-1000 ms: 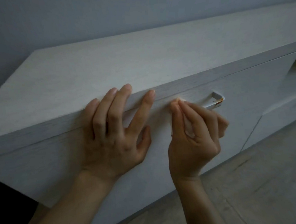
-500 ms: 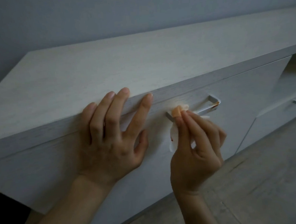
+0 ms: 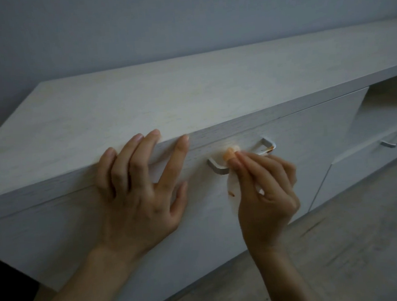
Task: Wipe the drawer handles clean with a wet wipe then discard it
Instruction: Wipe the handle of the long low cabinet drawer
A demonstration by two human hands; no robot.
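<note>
Our right hand (image 3: pixel 266 192) pinches a stained wet wipe (image 3: pixel 233 183) against the drawer handle (image 3: pixel 217 169). Our left hand (image 3: pixel 139 192) lies flat, fingers spread, on the cabinet (image 3: pixel 166 101) edge.

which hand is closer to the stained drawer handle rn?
Right. The right hand presses the wet wipe on the drawer handle; the left hand rests flat on the drawer front, left of it.

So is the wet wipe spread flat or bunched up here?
Bunched. The wet wipe is pinched in the right hand against the drawer handle, with an orange-stained wad at the fingertips and a loose end hanging below.
</note>
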